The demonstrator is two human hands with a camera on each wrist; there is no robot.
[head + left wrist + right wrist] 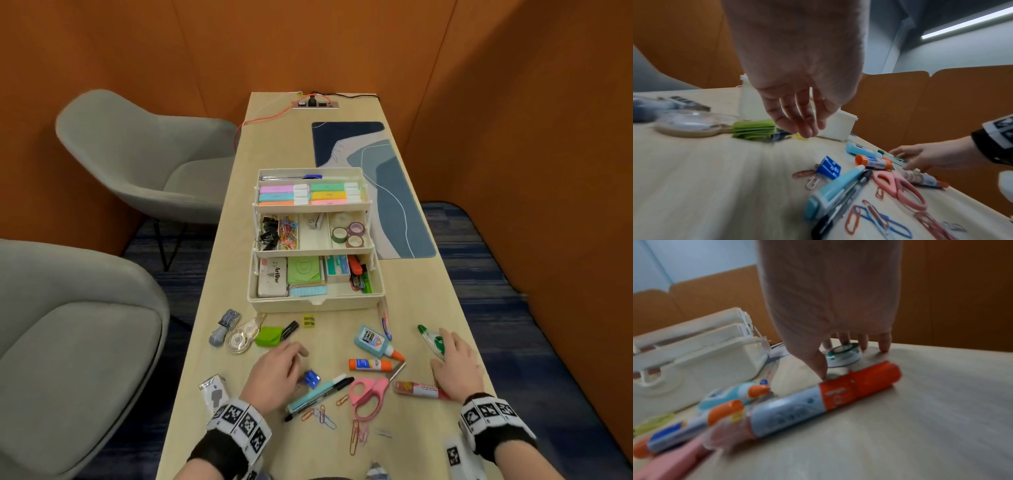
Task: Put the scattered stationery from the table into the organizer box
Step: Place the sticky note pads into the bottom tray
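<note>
The white tiered organizer box (315,303) stands open mid-table, its trays partly filled. My left hand (287,359) hovers open and holds nothing, its fingers (805,129) hanging above the table just behind a blue binder clip (312,378). My right hand (445,346) reaches down over a green-and-white correction tape (432,337). Its fingers (884,345) touch the table behind the tape (842,356) and the thumb stands in front of it, none closed on it. A red-and-white tube (818,404) lies just under that wrist.
Scattered in front of the box are a glue bottle (371,341), glue stick (370,364), pink scissors (368,394), teal marker (315,395), paper clips (325,416), yellow sharpener (308,321) and tape dispenser (241,337). Grey chairs (137,154) stand on the left.
</note>
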